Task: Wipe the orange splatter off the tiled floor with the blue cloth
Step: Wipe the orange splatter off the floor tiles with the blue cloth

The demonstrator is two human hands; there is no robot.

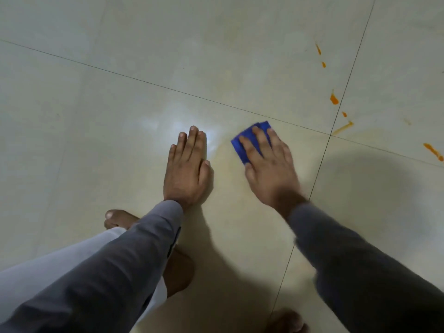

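Note:
A folded blue cloth (245,140) lies on the pale tiled floor (144,56), pressed down under the spread fingers of my right hand (269,169). Only its far and left edges show past the fingers. My left hand (188,169) rests flat on the tile just to the left, fingers together, holding nothing. Orange splatter marks sit to the right: a drop (334,99), a thin streak (343,128) near the tile corner, small dashes (318,49) farther away, and a blotch (432,151) at the far right. A faint yellowish smear (230,162) shows between my hands.
Dark grout lines (322,159) cross near the cloth. My bare feet (120,218) stand below my arms, one (288,323) at the bottom edge. A round shadow (367,186) falls on the tile to the right.

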